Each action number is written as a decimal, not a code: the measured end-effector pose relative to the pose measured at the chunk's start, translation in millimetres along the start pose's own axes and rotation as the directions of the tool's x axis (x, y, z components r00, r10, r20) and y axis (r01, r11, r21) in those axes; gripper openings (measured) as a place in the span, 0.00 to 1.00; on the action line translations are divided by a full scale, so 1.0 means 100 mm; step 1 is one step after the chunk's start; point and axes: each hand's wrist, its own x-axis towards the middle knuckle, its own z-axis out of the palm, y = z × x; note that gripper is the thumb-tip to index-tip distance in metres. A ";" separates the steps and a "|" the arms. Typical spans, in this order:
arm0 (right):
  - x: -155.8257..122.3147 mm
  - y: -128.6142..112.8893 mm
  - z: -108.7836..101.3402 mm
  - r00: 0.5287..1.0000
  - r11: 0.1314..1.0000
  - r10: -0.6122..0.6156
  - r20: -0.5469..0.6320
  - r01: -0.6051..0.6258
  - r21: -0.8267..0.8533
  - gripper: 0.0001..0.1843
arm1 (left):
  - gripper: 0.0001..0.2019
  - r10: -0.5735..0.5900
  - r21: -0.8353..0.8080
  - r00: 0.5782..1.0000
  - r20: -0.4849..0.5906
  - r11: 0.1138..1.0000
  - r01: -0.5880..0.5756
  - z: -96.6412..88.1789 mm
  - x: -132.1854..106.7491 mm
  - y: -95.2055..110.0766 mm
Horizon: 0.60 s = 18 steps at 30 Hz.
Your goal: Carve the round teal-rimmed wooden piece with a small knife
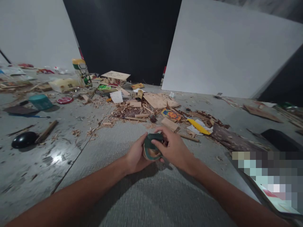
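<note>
In the middle of the head view, my left hand (135,157) is closed around a small round wooden piece (153,154) with a green rim and a bare brownish centre. My right hand (176,148) pinches a folded dark green piece (152,143), which looks like sandpaper, its thumb pressing on top. The green piece lies against the upper part of the round one and hides some of it. Both hands are close together, just above the grey floor. The fingertips under the round piece are mostly hidden.
Wood shavings (130,115) and scraps lie beyond my hands, with a yellow-handled tool (200,126) to their right. At left are a black rounded object (23,139), a teal cup (40,102) and a bottle (82,73). Boards (222,44) lean at the back.
</note>
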 end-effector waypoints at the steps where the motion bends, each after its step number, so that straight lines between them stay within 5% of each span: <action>1: -0.01 0.03 0.02 0.998 0.999 -0.031 -0.046 0.029 -0.031 0.09 | 0.31 -0.006 -0.016 1.000 0.006 1.000 0.006 -0.01 0.00 0.00; 7: -0.11 0.16 0.08 0.936 0.921 -0.353 -0.013 0.345 -0.179 0.15 | 0.29 -0.041 -0.115 0.999 0.035 0.992 0.045 -0.10 0.02 0.00; 13: -0.16 0.10 -0.01 0.909 0.867 -0.409 0.076 0.414 -0.279 0.16 | 0.31 -0.060 -0.122 0.998 -0.008 0.991 0.059 -0.07 0.01 0.03; 18: -0.15 0.13 -0.17 0.857 0.809 -0.456 0.240 0.511 -0.290 0.19 | 0.34 -0.093 -0.014 0.993 0.078 0.995 0.095 -0.09 0.01 0.04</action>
